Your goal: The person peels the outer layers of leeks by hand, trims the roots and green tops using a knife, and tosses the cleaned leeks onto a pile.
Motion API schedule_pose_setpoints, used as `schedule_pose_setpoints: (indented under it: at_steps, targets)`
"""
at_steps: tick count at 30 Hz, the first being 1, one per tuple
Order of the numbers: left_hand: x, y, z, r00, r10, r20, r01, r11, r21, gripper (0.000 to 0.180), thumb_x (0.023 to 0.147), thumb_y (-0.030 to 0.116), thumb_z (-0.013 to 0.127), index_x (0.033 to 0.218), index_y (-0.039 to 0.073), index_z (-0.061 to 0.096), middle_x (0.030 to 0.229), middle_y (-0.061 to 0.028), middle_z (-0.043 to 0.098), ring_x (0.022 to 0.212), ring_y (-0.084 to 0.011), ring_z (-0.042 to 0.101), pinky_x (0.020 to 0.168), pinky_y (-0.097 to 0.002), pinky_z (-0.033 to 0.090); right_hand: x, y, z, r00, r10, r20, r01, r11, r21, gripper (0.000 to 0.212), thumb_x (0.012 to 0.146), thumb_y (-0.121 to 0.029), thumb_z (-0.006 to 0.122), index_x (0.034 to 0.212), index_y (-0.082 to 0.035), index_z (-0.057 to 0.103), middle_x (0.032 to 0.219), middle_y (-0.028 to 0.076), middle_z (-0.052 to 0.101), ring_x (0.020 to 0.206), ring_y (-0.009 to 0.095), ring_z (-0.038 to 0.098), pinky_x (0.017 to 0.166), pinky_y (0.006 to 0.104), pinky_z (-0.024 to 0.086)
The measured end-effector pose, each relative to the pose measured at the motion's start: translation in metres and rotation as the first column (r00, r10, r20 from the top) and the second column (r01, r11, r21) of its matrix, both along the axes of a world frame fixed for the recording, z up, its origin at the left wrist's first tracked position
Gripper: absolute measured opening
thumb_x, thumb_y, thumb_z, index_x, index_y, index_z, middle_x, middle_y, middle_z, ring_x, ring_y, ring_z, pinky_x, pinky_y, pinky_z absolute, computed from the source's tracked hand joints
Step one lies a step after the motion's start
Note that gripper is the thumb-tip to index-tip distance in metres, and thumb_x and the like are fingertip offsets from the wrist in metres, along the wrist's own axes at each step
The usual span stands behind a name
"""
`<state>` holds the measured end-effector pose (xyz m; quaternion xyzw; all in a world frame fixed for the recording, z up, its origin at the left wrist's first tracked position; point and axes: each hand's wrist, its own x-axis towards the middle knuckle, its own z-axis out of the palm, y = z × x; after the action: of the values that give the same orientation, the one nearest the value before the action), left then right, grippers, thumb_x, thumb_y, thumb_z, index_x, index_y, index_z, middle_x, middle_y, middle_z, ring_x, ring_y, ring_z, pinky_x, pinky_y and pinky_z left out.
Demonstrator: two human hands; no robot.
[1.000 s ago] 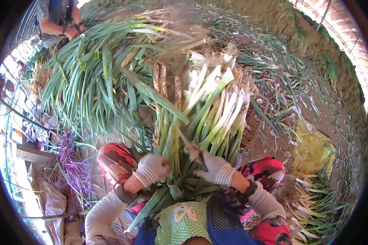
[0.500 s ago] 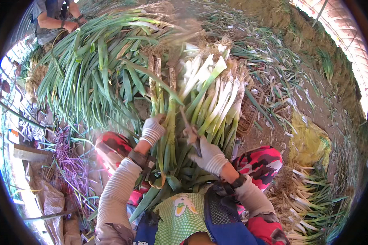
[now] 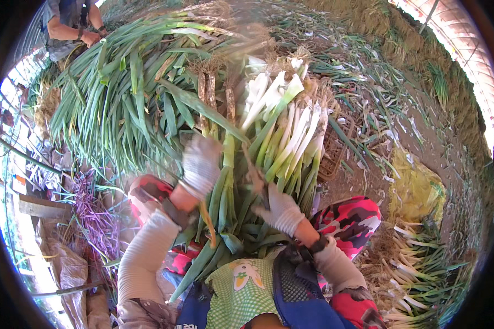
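Green onions with long leaves (image 3: 225, 203) lie across my lap, brown unpeeled stalks (image 3: 230, 104) pointing away from me. My left hand (image 3: 200, 164), in a pale glove, is smeared by motion just left of these stalks; its fingers are unclear. A yellowish dry leaf strip (image 3: 207, 222) hangs below that wrist. My gloved right hand (image 3: 282, 211) is closed round the dark handle of a knife (image 3: 254, 174), its narrow blade angled up and leftward. Beyond that hand rest peeled green onions (image 3: 291, 137) with white shanks and rooted ends.
A big heap of unpeeled green onions (image 3: 126, 104) fills the far left, where another person's hands (image 3: 93, 37) work. More green onions (image 3: 411, 274) lie at lower right, near a yellow sack (image 3: 417, 186). A brown crate (image 3: 335, 153) and purple twine (image 3: 96, 219) flank me.
My left hand has moved left and slightly up, off the stalks. The yellowish strip now hangs farther left. My right hand and the knife have barely moved.
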<state>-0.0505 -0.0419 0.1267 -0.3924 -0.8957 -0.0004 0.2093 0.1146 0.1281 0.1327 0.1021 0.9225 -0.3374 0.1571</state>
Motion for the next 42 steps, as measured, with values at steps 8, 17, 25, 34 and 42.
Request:
schedule_pose_setpoints:
  at_steps: [8, 17, 25, 34, 42]
  targets:
    - [0.053, 0.022, -0.047, 0.894, 0.337, 0.297, -0.249, 0.922, -0.297, 0.064, 0.061, 0.027, 0.071, 0.109, -0.008, 0.047, 0.1, -0.0175, 0.048, 0.086, -0.0305, 0.052, 0.07, -0.039, 0.044, 0.022, -0.009, -0.006, 0.994, 0.07, 0.079, -0.068, 0.997, -0.023, 0.065, 0.074, -0.036, 0.065, 0.111, 0.006, 0.032, 0.081, 0.029, 0.058, 0.079, 0.043, 0.06, 0.069, 0.0451, 0.049]
    - [0.025, 0.028, 0.004, 0.585, 0.435, 0.685, -0.404, 0.888, -0.219, 0.071, 0.059, 0.033, 0.074, 0.114, -0.003, 0.049, 0.094, -0.0166, 0.059, 0.087, -0.029, 0.061, 0.075, -0.0378, 0.048, 0.047, 0.025, 0.006, 0.997, 0.005, -0.076, -0.001, 0.998, 0.059, 0.066, 0.074, -0.037, 0.067, 0.111, 0.006, 0.032, 0.077, 0.027, 0.058, 0.071, 0.044, 0.059, 0.062, 0.0451, 0.048]
    - [0.034, 0.029, -0.014, 0.095, -0.544, 0.834, -0.667, 0.587, 0.459, 0.064, 0.053, 0.01, 0.075, 0.11, -0.009, 0.053, 0.087, -0.0112, 0.064, 0.076, -0.0179, 0.058, 0.072, -0.0283, 0.047, 0.075, 0.017, 0.028, 0.973, -0.079, -0.216, 0.08, 0.997, -0.002, 0.078, 0.075, -0.04, 0.067, 0.123, 0.007, 0.028, 0.081, 0.027, 0.057, 0.072, 0.041, 0.059, 0.062, 0.0402, 0.048]
    - [0.061, 0.036, -0.085, 0.071, -0.603, 0.795, -0.554, 0.639, 0.534, 0.073, 0.053, 0.001, 0.075, 0.119, -0.003, 0.046, 0.092, -0.0082, 0.061, 0.082, -0.0158, 0.055, 0.073, -0.0292, 0.048, 0.046, 0.024, 0.005, 0.993, -0.059, -0.102, 0.072, 0.988, 0.136, 0.068, 0.073, -0.039, 0.067, 0.111, 0.004, 0.03, 0.076, 0.025, 0.059, 0.07, 0.043, 0.06, 0.061, 0.0455, 0.049]
    - [0.06, 0.034, -0.097, 0.152, -0.482, 0.863, -0.542, 0.689, 0.481, 0.084, 0.05, 0.006, 0.076, 0.126, -0.003, 0.041, 0.102, -0.0126, 0.06, 0.093, -0.0197, 0.055, 0.083, -0.0298, 0.045, -0.033, 0.035, 0.0, 0.992, -0.058, -0.114, 0.092, 0.941, 0.324, 0.066, 0.075, -0.039, 0.065, 0.111, 0.006, 0.034, 0.081, 0.025, 0.06, 0.076, 0.039, 0.061, 0.069, 0.0419, 0.05]
